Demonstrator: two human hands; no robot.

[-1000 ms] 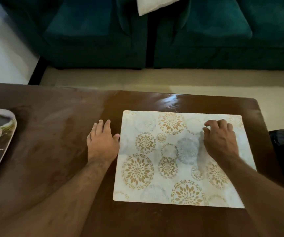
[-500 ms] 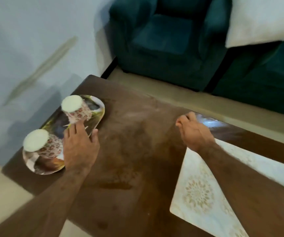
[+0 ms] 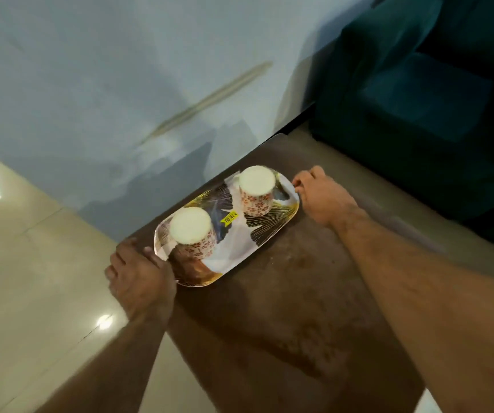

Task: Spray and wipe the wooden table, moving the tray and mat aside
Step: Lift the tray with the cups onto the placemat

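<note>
1. You are in a home living room: a teal upholstered sofa (image 3: 436, 96) stands past the low wooden desk (image 3: 293, 308).
2. Glossy floor tiles (image 3: 31, 278) and a painted wall (image 3: 106, 70) surround you.

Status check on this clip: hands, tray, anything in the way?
Left hand grips the tray's near end; right hand grips its far end. Tray on the wooden table, two upturned cups aboard. Nothing blocking; mat out of view.

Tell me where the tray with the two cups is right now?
The tray sits at the far left corner of the wooden table, near the wall, with the left hand and the right hand gripping its two short ends.
</note>
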